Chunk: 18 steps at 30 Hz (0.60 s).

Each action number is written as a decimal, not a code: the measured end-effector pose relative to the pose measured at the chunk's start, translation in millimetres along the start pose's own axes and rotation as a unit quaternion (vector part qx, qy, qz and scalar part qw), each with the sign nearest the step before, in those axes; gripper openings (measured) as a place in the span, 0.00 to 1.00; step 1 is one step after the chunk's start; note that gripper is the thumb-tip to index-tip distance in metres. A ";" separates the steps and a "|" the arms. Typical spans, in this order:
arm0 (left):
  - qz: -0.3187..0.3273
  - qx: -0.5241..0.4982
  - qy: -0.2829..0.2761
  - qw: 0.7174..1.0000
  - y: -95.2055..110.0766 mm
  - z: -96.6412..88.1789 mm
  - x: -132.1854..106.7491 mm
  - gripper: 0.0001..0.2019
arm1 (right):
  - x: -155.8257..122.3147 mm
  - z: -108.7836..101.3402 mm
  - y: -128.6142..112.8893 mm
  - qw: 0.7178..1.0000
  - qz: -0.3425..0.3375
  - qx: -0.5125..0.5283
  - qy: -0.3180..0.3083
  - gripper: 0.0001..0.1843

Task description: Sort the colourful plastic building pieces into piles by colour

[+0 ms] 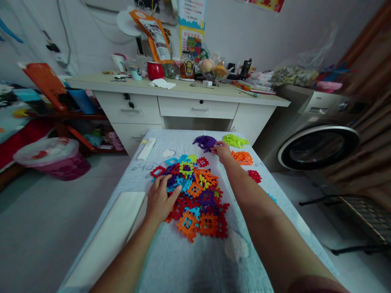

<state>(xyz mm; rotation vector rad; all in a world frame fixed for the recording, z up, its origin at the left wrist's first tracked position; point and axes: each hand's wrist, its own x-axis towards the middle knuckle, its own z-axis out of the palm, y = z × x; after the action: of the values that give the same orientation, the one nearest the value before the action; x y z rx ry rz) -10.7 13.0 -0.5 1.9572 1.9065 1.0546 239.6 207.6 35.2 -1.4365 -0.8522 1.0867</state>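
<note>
A mixed heap of interlocking plastic building squares (195, 189) in orange, red, blue, purple and green lies on the cloth-covered table (183, 264). My left hand (161, 199) rests at the heap's left side, thumb and fingers apart, touching the pieces. Farther back, my right hand (222, 150) reaches to a purple pile (205, 142), its fingers pinched on a purple building square (219, 143) that is mostly hidden. Right of that hand are sorted piles: lime green (235, 141), orange (242, 158) and red (254, 176). A few blue pieces (271, 197) show beyond my right forearm.
A white remote-like bar (147, 149) lies at the table's back left, and a long white board (106, 240) along its left edge. Behind stands a cluttered desk (183, 90). A washing machine (305, 126) is at right, a pink bin (58, 158) at left, a rack (363, 215) at lower right.
</note>
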 end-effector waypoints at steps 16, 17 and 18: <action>-0.003 0.009 -0.007 1.000 1.7 -0.9 -0.2 0.27 | -55.9 -34.9 36.0 0.932 -0.150 -0.306 -0.119 0.08; -0.002 0.008 -0.008 1.000 1.7 -0.9 -0.2 0.27 | -55.5 -31.5 36.2 0.919 -0.166 -0.340 -0.115 0.08; -0.002 0.007 -0.007 1.000 1.7 -0.9 -0.1 0.27 | -54.7 -27.6 35.7 0.904 -0.177 -0.373 -0.112 0.07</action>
<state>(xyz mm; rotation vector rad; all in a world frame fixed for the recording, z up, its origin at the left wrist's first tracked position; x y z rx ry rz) -9.9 12.4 1.1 1.9621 1.9140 1.0267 245.7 142.2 8.6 -1.6802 -1.7553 0.6656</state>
